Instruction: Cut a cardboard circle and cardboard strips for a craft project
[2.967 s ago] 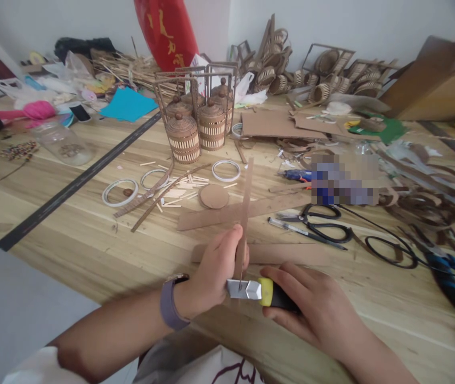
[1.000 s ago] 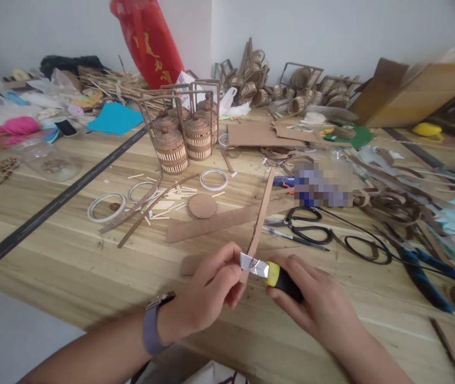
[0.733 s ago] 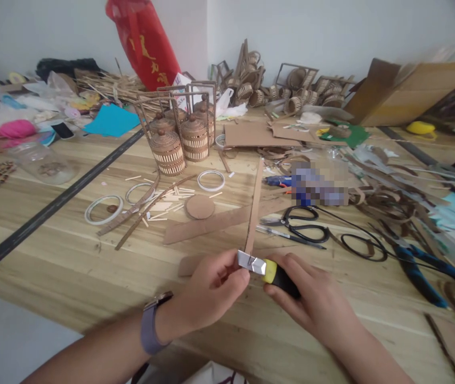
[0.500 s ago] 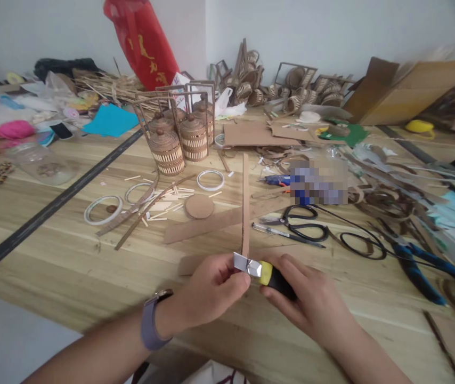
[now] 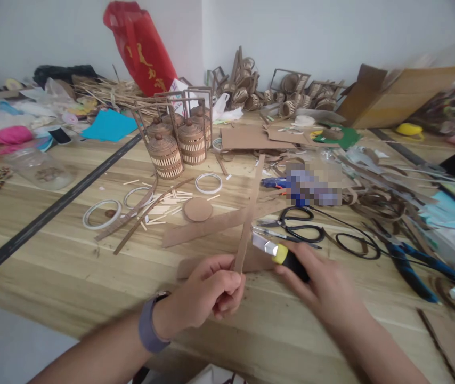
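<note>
My left hand (image 5: 215, 288), with a watch on its wrist, pinches the near end of a narrow cardboard strip (image 5: 250, 213) that points away from me over the table. In my right hand (image 5: 317, 282) is a utility knife (image 5: 287, 257) with a yellow and black handle. Its wide blade lies just right of the strip, apart from it. Beneath the strip a wider cardboard piece (image 5: 207, 226) rests on the wood. Another cardboard piece (image 5: 261, 262) lies partly hidden behind my hands. A round cardboard disc (image 5: 197, 209) sits to the left.
Black-handled scissors (image 5: 303, 229) and a pen lie right of the strip, with blue-handled pliers (image 5: 415, 272) farther right. Small lidded baskets (image 5: 165, 157) with tall handles stand back left. Tape rings (image 5: 208, 183) and thin wooden sticks (image 5: 163, 208) lie before them. A cardboard box (image 5: 395, 98) stands back right.
The knife blade has moved off the strip's near end, to the right and away from my left hand. The strip's far end has swung to the right.
</note>
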Tool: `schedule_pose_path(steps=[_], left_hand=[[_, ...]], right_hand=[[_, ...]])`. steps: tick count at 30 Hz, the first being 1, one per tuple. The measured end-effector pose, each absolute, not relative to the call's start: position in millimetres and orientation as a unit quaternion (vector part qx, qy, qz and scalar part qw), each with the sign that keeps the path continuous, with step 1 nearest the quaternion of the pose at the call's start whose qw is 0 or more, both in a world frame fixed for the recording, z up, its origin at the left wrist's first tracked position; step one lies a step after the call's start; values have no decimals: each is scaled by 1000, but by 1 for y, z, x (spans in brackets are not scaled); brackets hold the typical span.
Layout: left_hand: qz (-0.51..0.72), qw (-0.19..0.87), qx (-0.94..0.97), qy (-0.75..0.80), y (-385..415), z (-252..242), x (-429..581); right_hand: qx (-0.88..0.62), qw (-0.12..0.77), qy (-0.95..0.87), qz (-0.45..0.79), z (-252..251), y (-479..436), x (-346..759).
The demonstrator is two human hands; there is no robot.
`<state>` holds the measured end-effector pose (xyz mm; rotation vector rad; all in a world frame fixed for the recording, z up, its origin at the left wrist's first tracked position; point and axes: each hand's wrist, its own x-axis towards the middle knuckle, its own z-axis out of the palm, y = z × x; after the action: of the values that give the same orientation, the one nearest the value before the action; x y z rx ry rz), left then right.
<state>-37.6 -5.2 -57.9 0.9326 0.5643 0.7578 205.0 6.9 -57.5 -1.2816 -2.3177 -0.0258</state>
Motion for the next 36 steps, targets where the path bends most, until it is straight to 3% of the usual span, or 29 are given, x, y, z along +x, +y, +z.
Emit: schedule_pose_path(steps=[6,11,15,18,20,22,26,30,36], left_hand=[[354,754,457,313,-6,-49,-37],[338,726,487,348,-5,-44,-35],[329,703,517,360,-6,-49,-33],[318,653,563,394,-7,-54,-33],[309,607,608,408,-8,-57,-33],[300,566,649,410,-7,-57,-32],[278,521,696,408,-8,-56,-30],[274,545,680,406,-11,-55,-29],[269,732,497,380,-7,-56,-26]], right_hand=[[-623,152,-767,-9,-67,19,238],[-654,78,-752,-23,-68,23,247],[-635,180,-751,-27,-51,17,228],[-573,274,-738,228,-36,9,197],[-523,284,-687,416,-33,6,177],[-483,306,-638,516,-36,5,164],[-459,326,-606,562,-49,4,160],[-444,333,-594,582,-54,2,166],[-443,348,-578,591,-50,1,169]])
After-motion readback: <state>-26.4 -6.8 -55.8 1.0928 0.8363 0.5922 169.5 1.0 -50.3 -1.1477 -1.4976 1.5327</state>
